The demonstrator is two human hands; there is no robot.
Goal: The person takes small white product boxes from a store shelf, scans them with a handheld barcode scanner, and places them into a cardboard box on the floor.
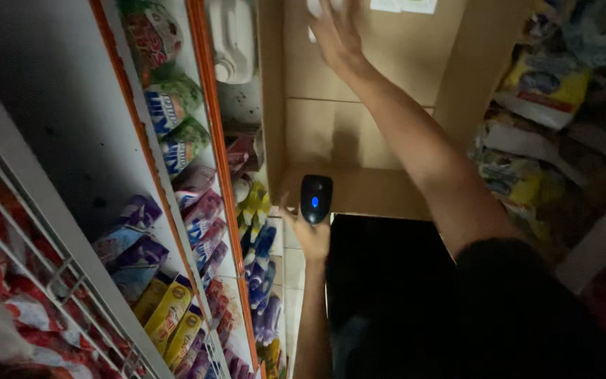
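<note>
Left hand (311,235): low centre, raised from below; grip clamped on a scanner (315,198), fingers wrapped round its lower end.
Scanner: black, rounded, a small blue light on its face; it stands upright above the palm, head clear of the fingers, just in front of the lower edge of the box (359,140).
Right hand (338,31): reaching up and away to the top of the view, palm flat toward the back wall of the box, fingers spread apart, not closed on anything. Whether it touches the cardboard or the white label (402,5) beside it, cannot tell; the hand is blurred.
Box: large, brown cardboard, open side facing the camera, a fold line across its back wall. Scanner sits well below the right hand, near the box's bottom lip.
Shelves (208,105): to the left, orange-edged, packed with bright snack packets (170,105) in green, purple and yellow rows; a white jug (231,38) lies above them.
Wire rack (57,274): far left, white, red packets behind it.
Right side: heaped bags (545,84), dim.
</note>
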